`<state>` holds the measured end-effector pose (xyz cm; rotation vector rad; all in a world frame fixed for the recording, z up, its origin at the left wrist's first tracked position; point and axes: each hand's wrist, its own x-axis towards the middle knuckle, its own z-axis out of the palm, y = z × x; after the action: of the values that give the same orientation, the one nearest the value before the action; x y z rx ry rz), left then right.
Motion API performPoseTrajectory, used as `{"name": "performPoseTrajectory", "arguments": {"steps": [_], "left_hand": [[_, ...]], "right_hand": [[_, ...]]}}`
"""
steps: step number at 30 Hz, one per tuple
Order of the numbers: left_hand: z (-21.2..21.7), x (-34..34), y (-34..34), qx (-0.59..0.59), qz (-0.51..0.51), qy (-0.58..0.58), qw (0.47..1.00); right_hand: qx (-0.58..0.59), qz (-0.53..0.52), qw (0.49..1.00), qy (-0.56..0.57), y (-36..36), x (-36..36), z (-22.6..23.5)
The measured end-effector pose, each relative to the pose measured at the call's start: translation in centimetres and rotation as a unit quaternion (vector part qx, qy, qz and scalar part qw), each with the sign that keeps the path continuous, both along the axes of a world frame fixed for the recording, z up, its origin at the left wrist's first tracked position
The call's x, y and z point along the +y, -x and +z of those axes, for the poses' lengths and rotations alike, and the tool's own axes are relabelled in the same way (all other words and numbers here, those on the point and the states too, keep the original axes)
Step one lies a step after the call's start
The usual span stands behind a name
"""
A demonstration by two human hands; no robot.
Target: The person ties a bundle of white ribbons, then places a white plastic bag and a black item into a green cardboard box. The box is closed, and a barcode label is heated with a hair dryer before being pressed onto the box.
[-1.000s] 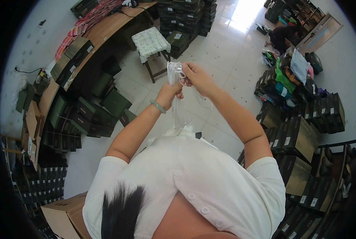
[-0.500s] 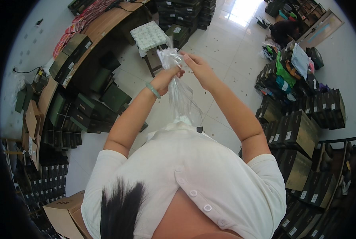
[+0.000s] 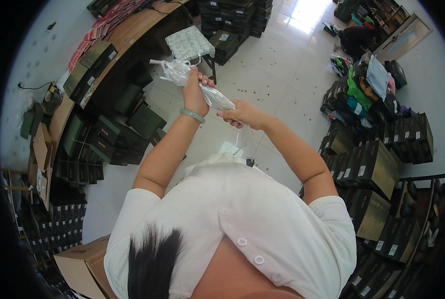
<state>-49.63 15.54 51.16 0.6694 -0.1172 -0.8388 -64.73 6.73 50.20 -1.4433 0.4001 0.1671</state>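
Note:
A clear plastic bag (image 3: 215,97) is stretched and twisted between both hands at chest height. My left hand (image 3: 195,92), with a green bangle (image 3: 191,115) on its wrist, is shut on the bag near its crumpled upper end (image 3: 172,70). My right hand (image 3: 243,114) is shut on the bag lower down, just right of the left hand. The rest of the bag hangs down (image 3: 240,142) towards a pale folded thing (image 3: 227,149) at my chest; what is inside it I cannot tell.
A stool with a patterned cushion (image 3: 188,42) stands ahead on the white tiled floor. A long wooden counter (image 3: 128,30) with dark boxes runs on the left. Stacks of dark boxes (image 3: 382,164) and piled clothes (image 3: 367,84) fill the right. A cardboard carton (image 3: 83,264) sits low left.
Both hands have shifted left and apart. The bag, earlier hanging down from raised hands, is now twisted into a tight strand between them, its top bunched beyond the left hand.

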Motion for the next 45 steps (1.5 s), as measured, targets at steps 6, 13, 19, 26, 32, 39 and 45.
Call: {"name": "performPoseTrajectory", "arguments": {"steps": [6,13,19,26,32,39,45], "left_hand": [[-2.6,0.6,1.0,0.097,0.072,0.049,0.992],[-4.2,0.0,2.2,0.249,0.072,0.010,0.966],[-6.2,-3.3,2.5,0.378,0.026,0.034,0.925],[-5.1,-4.0,2.8,0.331,-0.063,0.035,0.941],[-1.1,-2.6,6.9,0.277,-0.110,0.010,0.955],[-1.2,0.9,6.1,0.226,-0.322,0.015,0.919],[4.7,5.8,4.4,-0.520,-0.178,-0.254,0.796]], "right_hand": [[-0.006,-0.080,0.988,0.133,0.6,-3.0,4.2],[-0.203,-0.213,0.953,0.066,0.0,-5.6,3.1],[-0.421,-0.404,0.796,-0.160,-4.1,-0.1,1.3],[-0.437,-0.454,0.769,0.105,-6.2,1.5,0.4],[-0.381,-0.528,0.753,0.096,-6.6,0.5,3.1],[-0.410,-0.559,0.720,-0.017,-4.6,-2.0,6.4],[-0.392,-0.494,0.776,0.028,-2.8,-3.6,7.5]]}}
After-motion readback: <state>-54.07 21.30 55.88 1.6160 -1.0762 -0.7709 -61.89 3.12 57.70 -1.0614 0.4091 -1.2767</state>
